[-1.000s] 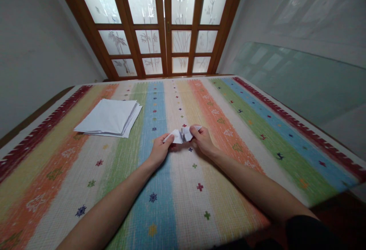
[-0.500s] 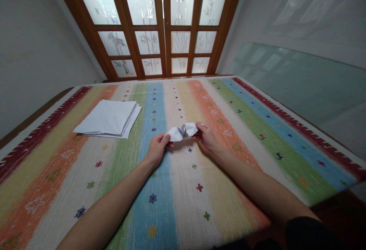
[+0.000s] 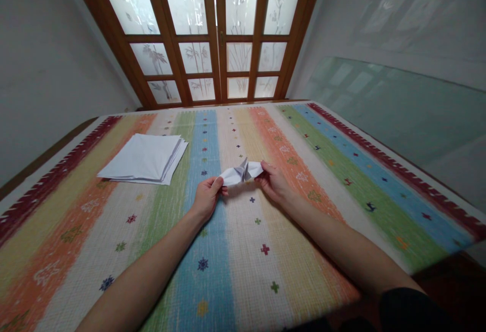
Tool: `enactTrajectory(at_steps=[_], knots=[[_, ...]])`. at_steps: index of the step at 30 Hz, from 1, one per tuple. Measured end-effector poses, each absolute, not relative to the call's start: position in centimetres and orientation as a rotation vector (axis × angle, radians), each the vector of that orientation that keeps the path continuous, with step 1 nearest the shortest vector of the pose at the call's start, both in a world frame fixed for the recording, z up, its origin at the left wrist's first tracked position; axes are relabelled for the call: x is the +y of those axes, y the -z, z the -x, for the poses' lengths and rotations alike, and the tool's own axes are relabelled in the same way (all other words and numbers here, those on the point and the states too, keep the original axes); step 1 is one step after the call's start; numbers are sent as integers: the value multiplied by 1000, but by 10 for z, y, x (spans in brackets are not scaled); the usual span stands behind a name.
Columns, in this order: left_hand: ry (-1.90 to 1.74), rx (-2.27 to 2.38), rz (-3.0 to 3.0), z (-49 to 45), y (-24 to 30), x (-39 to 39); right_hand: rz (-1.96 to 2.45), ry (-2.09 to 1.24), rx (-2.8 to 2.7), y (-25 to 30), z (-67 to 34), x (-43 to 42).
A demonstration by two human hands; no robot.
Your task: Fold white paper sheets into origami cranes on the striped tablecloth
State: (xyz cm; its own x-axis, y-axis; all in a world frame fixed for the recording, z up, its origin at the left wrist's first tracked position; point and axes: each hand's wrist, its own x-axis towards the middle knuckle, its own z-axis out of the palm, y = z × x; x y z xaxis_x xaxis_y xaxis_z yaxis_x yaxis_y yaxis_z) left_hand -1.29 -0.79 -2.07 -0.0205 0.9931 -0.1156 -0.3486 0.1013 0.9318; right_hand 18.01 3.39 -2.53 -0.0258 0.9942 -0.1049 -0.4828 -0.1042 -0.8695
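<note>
Between my two hands is a white folded paper crane (image 3: 243, 171), held just above the striped tablecloth (image 3: 243, 236). Grey-shaded points stand up at its middle, and a flat wing reaches out to either side. My left hand (image 3: 208, 198) pinches the tip of the left wing, thumb on top and fingers beneath. On the other side, my right hand (image 3: 274, 184) grips the right wing's tip between thumb and fingers. The underside of the crane is hidden from view.
To the left lies a loose stack of white paper sheets (image 3: 141, 157), slightly fanned at its right side. A wooden door with frosted panes (image 3: 195, 57) stands beyond the table's far edge. A glass panel (image 3: 360, 94) leans along the right wall.
The crane's middle has opened up, and its pointed parts now stand higher between the wings. Both hands keep their hold on the wings and have barely moved. The paper stack is unchanged.
</note>
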Motion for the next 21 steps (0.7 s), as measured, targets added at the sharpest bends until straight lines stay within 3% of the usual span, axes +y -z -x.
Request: enactTrajectory(at_steps=[21], knots=[[-1401, 1014, -617, 18, 16, -4, 785, -1617, -647, 19, -190, 35]])
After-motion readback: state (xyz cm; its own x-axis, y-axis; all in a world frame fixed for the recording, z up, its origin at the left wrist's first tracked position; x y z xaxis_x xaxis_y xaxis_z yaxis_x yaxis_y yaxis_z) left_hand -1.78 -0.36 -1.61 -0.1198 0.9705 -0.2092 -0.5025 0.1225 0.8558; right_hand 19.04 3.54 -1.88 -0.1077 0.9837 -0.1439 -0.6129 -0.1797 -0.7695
